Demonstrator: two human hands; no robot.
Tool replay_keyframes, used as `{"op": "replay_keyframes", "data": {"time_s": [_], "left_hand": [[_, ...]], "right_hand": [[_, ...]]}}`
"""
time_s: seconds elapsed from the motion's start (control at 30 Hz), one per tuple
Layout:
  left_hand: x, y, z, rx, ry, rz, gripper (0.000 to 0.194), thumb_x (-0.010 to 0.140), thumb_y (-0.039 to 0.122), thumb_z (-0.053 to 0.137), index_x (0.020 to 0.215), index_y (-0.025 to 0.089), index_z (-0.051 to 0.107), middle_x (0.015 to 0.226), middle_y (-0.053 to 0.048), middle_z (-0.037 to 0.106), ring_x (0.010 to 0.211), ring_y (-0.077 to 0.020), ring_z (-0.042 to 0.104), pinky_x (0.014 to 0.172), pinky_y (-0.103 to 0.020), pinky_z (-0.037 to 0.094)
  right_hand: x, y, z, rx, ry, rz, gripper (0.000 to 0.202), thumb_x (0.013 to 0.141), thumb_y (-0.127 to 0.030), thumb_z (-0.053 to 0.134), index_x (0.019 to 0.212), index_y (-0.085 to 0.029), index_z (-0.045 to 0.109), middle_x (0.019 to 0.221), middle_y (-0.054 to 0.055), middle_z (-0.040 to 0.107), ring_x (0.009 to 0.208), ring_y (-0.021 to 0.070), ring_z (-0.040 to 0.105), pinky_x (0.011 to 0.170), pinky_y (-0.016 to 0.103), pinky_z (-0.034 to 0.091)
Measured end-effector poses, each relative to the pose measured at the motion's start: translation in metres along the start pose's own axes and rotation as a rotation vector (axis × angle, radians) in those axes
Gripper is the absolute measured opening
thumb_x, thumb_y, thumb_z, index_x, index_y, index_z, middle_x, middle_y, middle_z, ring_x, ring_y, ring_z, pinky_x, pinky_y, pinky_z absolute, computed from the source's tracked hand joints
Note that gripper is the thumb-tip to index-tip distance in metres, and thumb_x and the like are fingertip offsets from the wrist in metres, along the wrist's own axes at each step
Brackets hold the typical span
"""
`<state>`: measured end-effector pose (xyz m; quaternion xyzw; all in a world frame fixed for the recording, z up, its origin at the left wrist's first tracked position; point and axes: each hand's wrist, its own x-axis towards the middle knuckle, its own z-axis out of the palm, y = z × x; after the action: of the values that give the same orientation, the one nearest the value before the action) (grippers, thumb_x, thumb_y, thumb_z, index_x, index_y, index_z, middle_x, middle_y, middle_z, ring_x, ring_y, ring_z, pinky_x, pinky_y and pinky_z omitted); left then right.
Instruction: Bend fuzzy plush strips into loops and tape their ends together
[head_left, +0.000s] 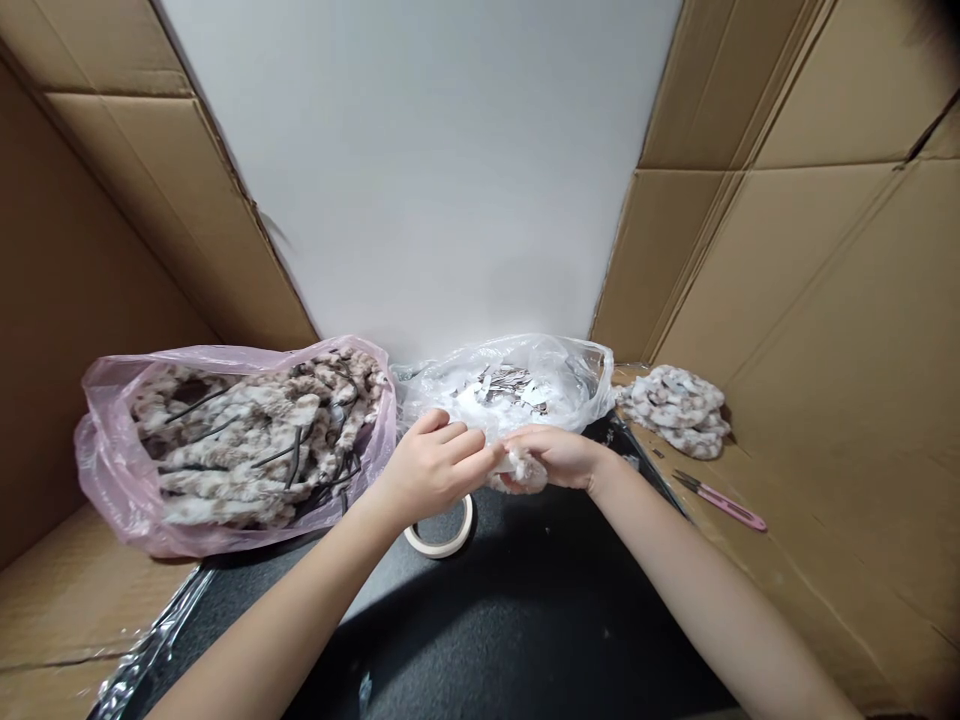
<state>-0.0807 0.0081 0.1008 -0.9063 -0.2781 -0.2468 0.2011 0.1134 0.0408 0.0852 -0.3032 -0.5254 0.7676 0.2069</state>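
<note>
Over the dark table mat, both my hands meet at a small white-and-brown fluffy fabric piece [527,474]. My left hand [439,463] is closed in a pinch at its left end, where something thin and whitish shows by the fingertips; I cannot make out what it is. My right hand [564,457] is closed round the piece from the right side, its fingers partly hidden behind it. Just below the left hand lies a roll of masking tape [442,548]. Behind the hands, a clear plastic bag [592,385] holds thin white and brown-printed scraps.
A pink plastic bag [112,490] full of fluffy pieces with dark cords stands at the left. On the cardboard at the right are a bundle of fluffy pieces [675,410] and a pink-handled cutter [731,507]. Cardboard walls [847,290] rise on both sides.
</note>
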Motion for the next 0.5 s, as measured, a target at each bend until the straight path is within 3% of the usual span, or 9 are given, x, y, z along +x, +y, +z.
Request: {"op": "replay_keyframes", "data": {"time_s": [0.07,0.2,0.33,0.5], "left_hand": [[-0.0011,-0.0002,0.0002,0.008,0.029,0.015,0.015,0.092,0.028,0.043,0.090,0.022,0.057,0.063,0.002,0.057,0.057,-0.0128,0.049,0.064,-0.032,0.029],[-0.0023,0.0005,0.0029,-0.117,0.031,-0.056,0.014,0.090,0.030,0.046,0.090,0.018,0.054,0.069,-0.001,0.063,0.061,-0.0144,0.054,0.068,-0.032,0.032],[-0.0017,0.0009,0.0059,-0.296,-0.057,-0.153,0.014,0.091,0.030,0.045,0.090,0.018,0.053,0.077,-0.002,0.066,0.066,-0.0152,0.056,0.071,-0.032,0.034],[-0.0001,0.0017,0.0073,-0.387,-0.091,-0.141,0.017,0.093,0.029,0.043,0.093,0.017,0.055,0.085,-0.003,0.068,0.070,-0.0135,0.056,0.073,-0.032,0.032]], "right_hand": [[-0.0010,-0.0017,0.0018,0.077,0.032,-0.031,0.011,0.067,-0.021,0.068,0.065,-0.013,0.061,0.058,-0.002,0.059,0.052,0.0079,0.053,0.053,0.019,0.042],[0.0003,-0.0026,0.0020,0.121,0.100,-0.050,0.021,0.064,-0.028,0.075,0.070,-0.013,0.062,0.060,-0.002,0.060,0.054,0.0081,0.054,0.055,0.020,0.042],[0.0041,0.0001,-0.0001,0.001,0.179,-0.077,0.027,0.061,-0.032,0.077,0.067,-0.012,0.060,0.055,-0.004,0.056,0.048,0.0059,0.047,0.048,0.018,0.033],[0.0039,-0.0018,-0.0028,-0.112,0.207,-0.162,0.022,0.060,-0.027,0.076,0.063,-0.013,0.060,0.055,-0.006,0.053,0.049,0.0048,0.044,0.049,0.019,0.031]]}}
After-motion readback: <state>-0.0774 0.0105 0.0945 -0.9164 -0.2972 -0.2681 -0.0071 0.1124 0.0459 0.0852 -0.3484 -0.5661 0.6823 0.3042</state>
